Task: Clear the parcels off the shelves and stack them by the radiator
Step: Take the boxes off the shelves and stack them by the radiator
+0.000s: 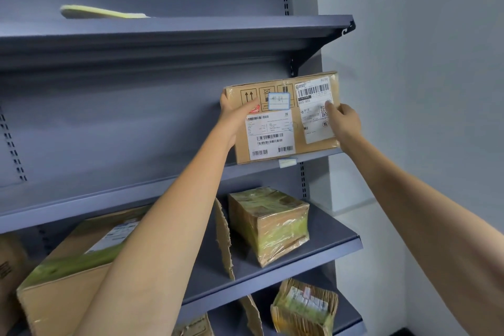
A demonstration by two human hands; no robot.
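Observation:
A flat brown cardboard parcel (283, 117) with white shipping labels stands on edge on the middle shelf (136, 194) at its right end. My left hand (234, 114) grips its left edge, thumb across the front. My right hand (345, 120) holds its right edge, thumb on the label. Below, a tape-wrapped box (270, 224) sits on the lower shelf (313, 256). A large brown box (73, 267) lies at the lower left, partly behind my left arm. Another taped parcel (304, 308) rests on the bottom shelf.
A yellow flat envelope (101, 12) lies on the top shelf (177, 30). A torn cardboard piece (225, 237) stands upright on the lower shelf, another (253, 314) below it. The grey wall (422, 90) is right of the shelving.

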